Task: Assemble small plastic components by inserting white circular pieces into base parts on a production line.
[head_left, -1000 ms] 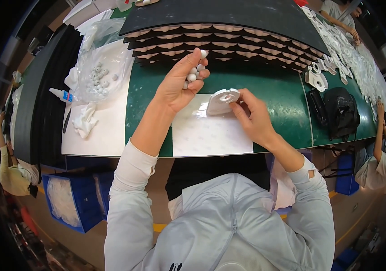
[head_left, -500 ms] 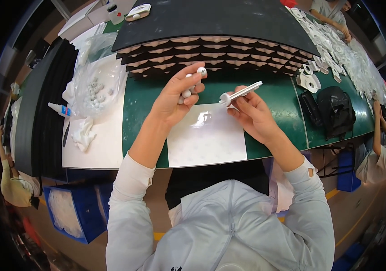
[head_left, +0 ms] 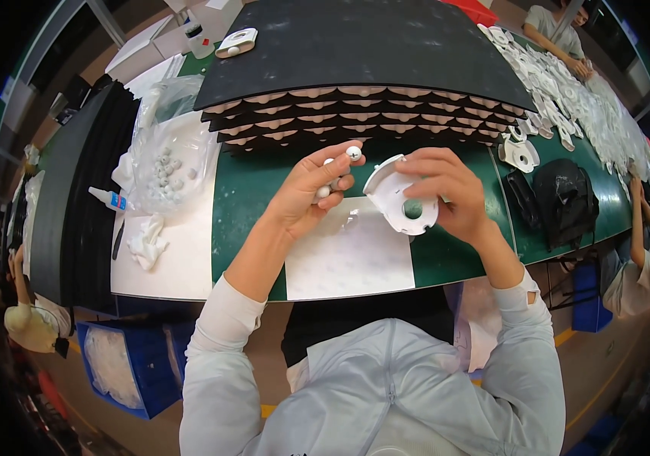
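Observation:
Several small white balls are in my left hand, which is closed around them. One white ball with a dark cross mark is pinched at the fingertips. Beside it, my right hand grips a white plastic housing, a curved piece with a large round hole. The housing is tilted so its hollow side shows, and its edge is close to the pinched ball. Below both hands, a white sheet lies on the green tabletop.
Stacked black trays fill the table's far side. At left are a clear bag of white balls, a glue bottle and crumpled tissue. White parts and a black bag lie at right; other people work nearby.
My right hand has turned the housing from edge-on to showing its hollow side and hole. My left hand, still holding the balls, is slightly lower and farther right in the picture.

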`<state>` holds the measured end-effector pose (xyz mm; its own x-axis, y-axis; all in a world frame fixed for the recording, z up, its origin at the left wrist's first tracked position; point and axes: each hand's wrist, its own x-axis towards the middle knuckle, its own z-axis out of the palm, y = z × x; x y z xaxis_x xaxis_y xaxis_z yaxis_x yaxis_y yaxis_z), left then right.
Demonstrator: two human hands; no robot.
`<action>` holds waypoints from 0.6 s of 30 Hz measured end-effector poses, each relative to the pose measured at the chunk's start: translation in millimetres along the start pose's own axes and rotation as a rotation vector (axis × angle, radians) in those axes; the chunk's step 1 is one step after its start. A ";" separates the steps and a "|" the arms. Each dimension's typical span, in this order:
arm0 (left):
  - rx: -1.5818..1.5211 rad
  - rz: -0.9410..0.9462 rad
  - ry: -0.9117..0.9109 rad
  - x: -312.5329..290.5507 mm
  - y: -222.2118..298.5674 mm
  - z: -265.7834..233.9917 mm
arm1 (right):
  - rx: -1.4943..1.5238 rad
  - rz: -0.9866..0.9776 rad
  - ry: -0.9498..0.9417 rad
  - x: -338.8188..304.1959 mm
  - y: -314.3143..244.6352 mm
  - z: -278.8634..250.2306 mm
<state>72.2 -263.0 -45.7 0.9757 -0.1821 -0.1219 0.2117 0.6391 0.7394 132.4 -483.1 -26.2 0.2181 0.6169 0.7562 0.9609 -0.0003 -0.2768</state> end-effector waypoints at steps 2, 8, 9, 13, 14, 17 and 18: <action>0.010 0.010 0.009 -0.4 0.1 0.7 | -0.065 -0.076 -0.019 3.8 -2.6 -0.1; 0.048 -0.005 0.037 1.0 -1.2 2.6 | -0.099 -0.144 0.017 1.1 2.9 8.0; 0.050 -0.021 0.039 1.5 -1.6 2.5 | 0.040 -0.022 0.091 -1.3 6.0 12.1; 0.093 -0.017 0.056 0.9 -4.7 3.5 | 0.813 0.675 0.358 -9.3 9.2 34.4; 0.118 -0.005 0.062 0.5 -4.7 4.6 | 0.950 0.814 0.377 -6.9 5.3 35.1; 0.165 0.016 0.074 -0.1 -5.3 4.2 | 1.145 0.948 0.373 -5.5 6.5 40.6; 0.186 0.027 0.080 -0.2 -5.3 3.6 | 1.155 0.955 0.349 -6.0 6.3 41.0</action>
<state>70.6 -269.1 -47.3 0.9838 -0.1023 -0.1472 0.1786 0.4925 0.8518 130.1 -454.6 -56.8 0.8422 0.5322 0.0864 -0.1720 0.4170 -0.8925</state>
